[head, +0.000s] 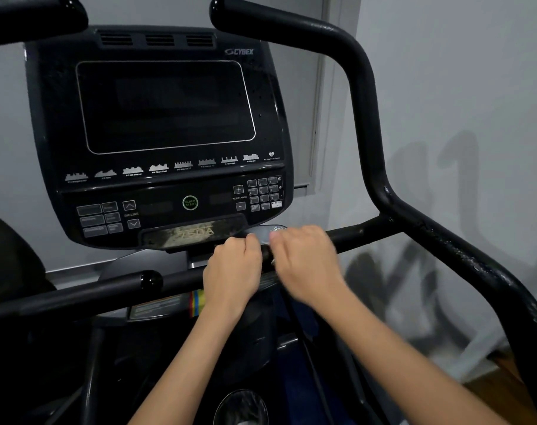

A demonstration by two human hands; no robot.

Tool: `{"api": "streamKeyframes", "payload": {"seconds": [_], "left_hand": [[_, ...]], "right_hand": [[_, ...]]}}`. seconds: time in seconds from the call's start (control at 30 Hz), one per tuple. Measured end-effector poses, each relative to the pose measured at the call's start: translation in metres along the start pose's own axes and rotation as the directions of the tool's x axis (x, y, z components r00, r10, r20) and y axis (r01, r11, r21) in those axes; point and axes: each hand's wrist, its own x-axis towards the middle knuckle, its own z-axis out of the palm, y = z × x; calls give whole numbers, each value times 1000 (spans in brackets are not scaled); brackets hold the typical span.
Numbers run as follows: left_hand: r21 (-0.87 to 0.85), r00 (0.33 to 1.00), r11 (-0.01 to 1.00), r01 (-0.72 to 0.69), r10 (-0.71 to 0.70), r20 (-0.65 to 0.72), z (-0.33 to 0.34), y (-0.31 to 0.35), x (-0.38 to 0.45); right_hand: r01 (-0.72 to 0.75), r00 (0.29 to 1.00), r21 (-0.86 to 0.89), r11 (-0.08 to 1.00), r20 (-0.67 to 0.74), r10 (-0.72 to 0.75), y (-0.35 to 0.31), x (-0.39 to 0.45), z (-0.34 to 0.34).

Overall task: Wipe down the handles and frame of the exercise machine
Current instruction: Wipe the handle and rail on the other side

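Grey wall behind; both hands (pixel 270 265) gripping crossbar (pixel 359 233) below console (pixel 163 133).

Both hands, left hand (pixel 234 265) and right hand (pixel 304 259), curl over the black horizontal crossbar (pixel 362 233) at frame centre. Above them sits the black glossy console (pixel 163 133). The right hand is blurred.

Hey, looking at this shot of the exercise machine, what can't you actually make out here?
- Head view: whether either hand holds a cloth; the left hand and the motion-blurred right hand cover the crossbar where they meet.
- The small print on the console keypad and program labels is too small to read.
- The upper left handle is cut off by the frame edge.
- The lower frame is too dark.
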Motion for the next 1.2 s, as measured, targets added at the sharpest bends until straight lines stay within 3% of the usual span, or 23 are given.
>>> {"api": "streamKeyframes", "payload": {"seconds": [0.07, 0.17, 0.27, 0.33, 0.4, 0.47, 0.57, 0.6, 0.67, 0.73, 0.8, 0.9, 0.97, 1.03, 1.07, 1.13, 1.2], "left_hand": [[-12, 1000, 1000, 2, -1, 15, -2, 0, 0], [-20, 1000, 1000, -6, 6, 10, -4, 2, -4], [-16, 1000, 1000, -14, 14, 12, -4, 1, -5], [3, 1000, 1000, -10, 10, 19, -3, -2, -4], [-2, 1000, 1000, -17, 17, 18, -1, -4, -4], [-52, 1000, 999, -13, 14, 13, 0, -5, -4], [-124, 998, 991, 59, -56, 25, -1, 0, -3], [-140, 997, 987, 74, -71, 23, -2, 1, -3], [-164, 996, 983, 85, -84, 9, -5, 5, -5], [-160, 997, 984, 76, -76, 3, -6, 6, -7], [-143, 997, 987, 74, -74, 6, -5, 4, -6], [-132, 998, 990, 58, -56, 16, -3, 2, -4], [-134, 999, 990, 48, -47, 17, -4, 2, -5], [-123, 999, 991, 48, -46, 19, -6, 3, -7], [-120, 999, 992, 48, -46, 21, -6, 4, -7], [-124, 999, 991, 51, -49, 22, -6, 5, -7], [-121, 999, 992, 44, -44, 9, -6, 5, -7]], "right_hand": [[78, 997, 127, 989, -15, -77, 2, -12, 1], [127, 990, 74, 989, 47, -130, 45, -15, -4], [-105, 982, -38, 994, 152, 110, 69, -2, -10], [-147, 969, -160, 976, 173, 174, 51, 8, -10], [-95, 986, -132, 987, 123, 112, 22, 5, -4], [-8, 1000, 54, 999, 30, 6, 4, -12, 0], [127, 991, 176, 976, 12, -131, 28, -29, -6], [145, 988, 159, 977, 23, -150, 44, -28, -6], [23, 997, 127, 992, 75, -32, 67, -15, -8], [-117, 984, -51, 992, 130, 123, 69, 2, -7], [-106, 981, -188, 976, 139, 133, 41, 10, -5], [-4, 1000, 15, 1000, 5, 4, -4, -1, 2], [97, 995, 169, 981, -5, -98, -5, -13, -1], [200, 980, 145, 969, -10, -201, 22, -18, -2], [187, 982, 109, 976, 1, -188, 40, -15, -3], [22, 999, 35, 999, 37, -24, 63, -3, -6], [-99, 988, -150, 984, 105, 115, 56, 9, -8]]}}
